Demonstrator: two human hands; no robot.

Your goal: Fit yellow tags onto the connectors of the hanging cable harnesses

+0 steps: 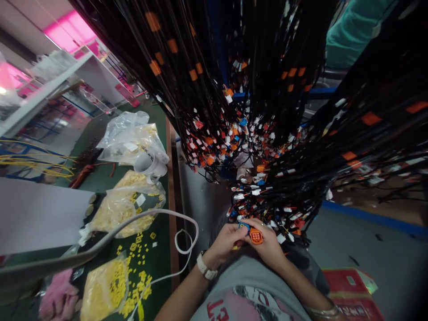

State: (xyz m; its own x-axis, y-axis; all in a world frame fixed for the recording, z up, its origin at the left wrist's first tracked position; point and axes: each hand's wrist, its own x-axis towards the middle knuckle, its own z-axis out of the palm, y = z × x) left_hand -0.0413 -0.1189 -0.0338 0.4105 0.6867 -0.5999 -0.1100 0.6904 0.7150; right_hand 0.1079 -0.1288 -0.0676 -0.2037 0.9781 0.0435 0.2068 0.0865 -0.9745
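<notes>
Both my hands meet low in the middle of the view, just above my lap. My right hand (267, 244) is closed round an orange connector (256, 236) with a grid of holes on its face. My left hand (225, 243), with a white watch on its wrist, pinches a blue connector (244, 226) right beside the orange one. Black wires run up from these connectors into a large hanging bundle of wire harnesses (254, 133) with orange, white, red and blue plugs at their ends.
A green workbench (100, 178) on the left carries clear bags of small yellow parts (125, 207), loose yellow pieces, a white cup (152, 166) and a white cable (182, 232). A red box (351, 290) lies on the grey floor at lower right.
</notes>
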